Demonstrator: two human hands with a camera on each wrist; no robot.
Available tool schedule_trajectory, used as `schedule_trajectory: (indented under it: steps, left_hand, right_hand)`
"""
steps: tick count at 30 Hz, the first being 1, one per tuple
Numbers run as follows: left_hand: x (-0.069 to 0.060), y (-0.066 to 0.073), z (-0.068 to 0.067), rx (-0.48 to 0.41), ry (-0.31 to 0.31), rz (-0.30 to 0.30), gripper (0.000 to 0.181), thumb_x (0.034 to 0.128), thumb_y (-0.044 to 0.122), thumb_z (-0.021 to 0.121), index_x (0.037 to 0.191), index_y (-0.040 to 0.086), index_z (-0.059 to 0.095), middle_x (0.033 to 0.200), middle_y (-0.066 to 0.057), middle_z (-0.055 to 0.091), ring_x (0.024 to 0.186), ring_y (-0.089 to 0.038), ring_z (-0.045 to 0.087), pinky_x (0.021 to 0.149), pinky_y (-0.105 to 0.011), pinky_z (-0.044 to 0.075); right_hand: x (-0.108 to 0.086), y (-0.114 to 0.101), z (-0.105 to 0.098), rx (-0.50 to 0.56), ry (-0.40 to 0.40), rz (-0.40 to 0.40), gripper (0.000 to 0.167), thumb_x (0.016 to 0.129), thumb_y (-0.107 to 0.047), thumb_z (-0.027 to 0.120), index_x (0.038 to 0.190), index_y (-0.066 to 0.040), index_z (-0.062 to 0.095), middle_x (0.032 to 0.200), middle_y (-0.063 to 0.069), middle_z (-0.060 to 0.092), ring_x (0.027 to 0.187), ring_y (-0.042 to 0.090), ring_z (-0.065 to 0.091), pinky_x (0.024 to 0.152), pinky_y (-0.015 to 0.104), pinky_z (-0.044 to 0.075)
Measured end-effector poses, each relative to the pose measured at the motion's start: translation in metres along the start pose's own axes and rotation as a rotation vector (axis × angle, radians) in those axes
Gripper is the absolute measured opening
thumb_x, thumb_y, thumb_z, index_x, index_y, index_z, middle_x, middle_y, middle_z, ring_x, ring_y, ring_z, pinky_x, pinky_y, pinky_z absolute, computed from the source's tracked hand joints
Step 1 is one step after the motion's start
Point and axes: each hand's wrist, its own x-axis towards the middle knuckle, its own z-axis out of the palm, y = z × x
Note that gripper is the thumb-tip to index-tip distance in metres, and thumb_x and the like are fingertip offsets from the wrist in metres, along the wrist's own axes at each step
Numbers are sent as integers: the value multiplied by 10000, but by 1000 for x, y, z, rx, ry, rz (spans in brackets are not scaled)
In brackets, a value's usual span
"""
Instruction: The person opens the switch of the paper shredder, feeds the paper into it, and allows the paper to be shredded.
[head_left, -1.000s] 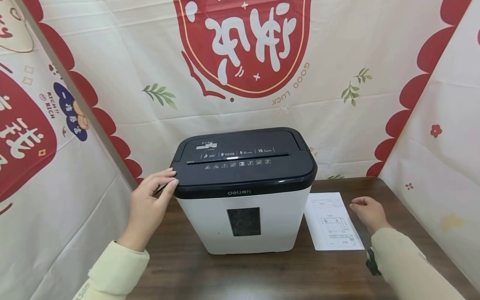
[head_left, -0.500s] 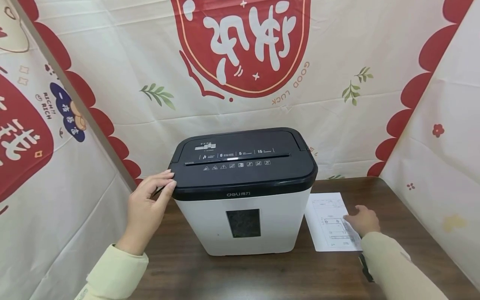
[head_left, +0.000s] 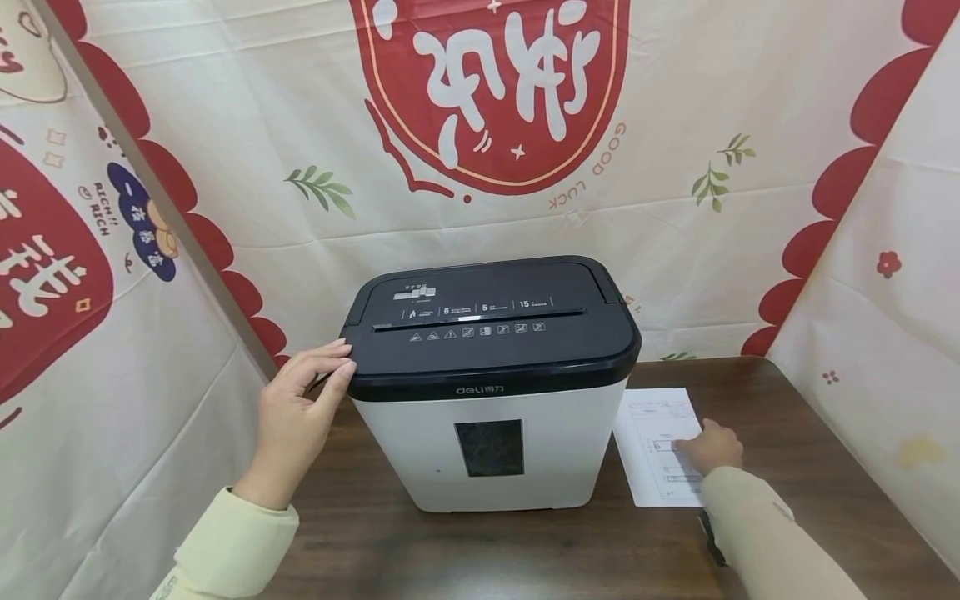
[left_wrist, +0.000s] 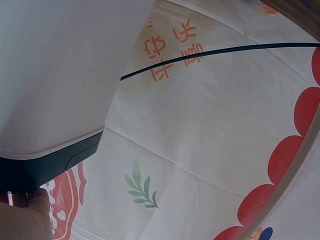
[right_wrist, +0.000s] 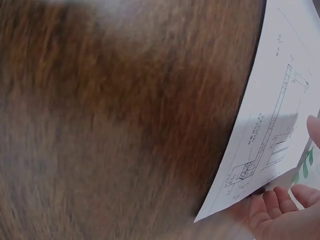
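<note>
A white paper shredder [head_left: 490, 450] with a black lid [head_left: 480, 354] stands upright on the table. My left hand [head_left: 300, 408] reaches to the lid's left front corner, its thumb and fingertips resting on the edge. In the left wrist view, part of the left hand [left_wrist: 30, 217] shows below the lid [left_wrist: 55, 160]. A printed sheet of paper [head_left: 648, 417] with line drawings lies right of the shredder. My right hand [head_left: 712, 450] is at the sheet's right edge. In the right wrist view, its thumb is over the paper [right_wrist: 270, 120], and its fingers [right_wrist: 280, 202] lie along the edge, apart from the thumb.
The brown wooden table [head_left: 495, 546] ends at a printed cloth backdrop [head_left: 480, 225] behind the shredder, with side cloths left and right. A black power cord [left_wrist: 225, 50] runs from the shredder's back. A dark device [head_left: 711, 537] sits under the right wrist.
My right hand has moved left and forward from beside the paper to over its right edge. The left hand stays at the shredder's lid. The sheet has not visibly moved.
</note>
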Motion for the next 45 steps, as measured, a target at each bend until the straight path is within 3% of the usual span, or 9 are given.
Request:
schedule_trajectory:
  steps: [9,16,19,24,28,35,38,45]
  left_hand:
    - [-1,-1,-1,-6,-12,-25,71,832,-22,719,902,-10,729,1078,-103,703,1100,66,571,900,-92,442]
    - [-2,-4,-3,34,-15,-36,90,825,-23,724,914,-18,724,1092,-114,697,1108,88,551,935,-92,416]
    - [-2,-4,-3,47,-17,-42,99,827,-15,724,926,-17,725,1098,-112,697,1110,94,545,941,-91,409]
    - [-1,-4,-3,55,-18,-36,103,829,-7,726,932,-12,726,1098,-108,697,1110,-96,618,924,-85,416]
    - [-1,-1,0,42,-26,-34,99,836,-1,721,935,-2,728,1091,-114,697,1098,-239,630,898,-71,417]
    - [-2,1,6,16,-39,-54,100,843,12,718,942,13,731,1099,-115,695,1108,-247,627,896,-59,411]
    - [-3,0,7,18,-39,-50,97,840,18,723,936,17,733,1098,-108,696,1106,-242,628,919,-63,403]
    - [-2,-1,7,21,-43,-52,96,842,36,726,937,28,736,1097,-100,698,1105,-237,630,933,-63,390]
  right_hand:
    - [1,0,-2,-38,-10,32,741,839,-176,662,1386,157,289,1271,404,354,1101,555,344,936,677,364]
    - [2,-3,-6,-156,-33,12,432,809,-145,632,1028,215,538,939,343,471,919,488,412,759,562,404]
    - [3,-7,-7,-183,-45,24,387,812,-146,618,965,205,564,911,336,481,911,487,426,768,558,405]
    - [8,-3,-9,-227,-33,29,387,799,-154,613,934,205,559,874,330,514,874,470,471,749,534,416]
    - [-6,-6,-16,-241,-26,71,407,805,-182,627,946,193,555,853,314,514,839,450,479,704,496,437]
    - [-49,-26,-33,-181,0,87,352,856,-131,595,992,190,549,801,266,553,731,386,530,603,422,498]
    - [-45,-20,-31,-193,-19,87,344,869,-115,569,986,207,538,788,267,555,715,375,542,591,420,498]
    - [-4,12,-20,-225,-62,98,433,795,-173,633,963,216,542,792,279,563,742,388,545,632,459,472]
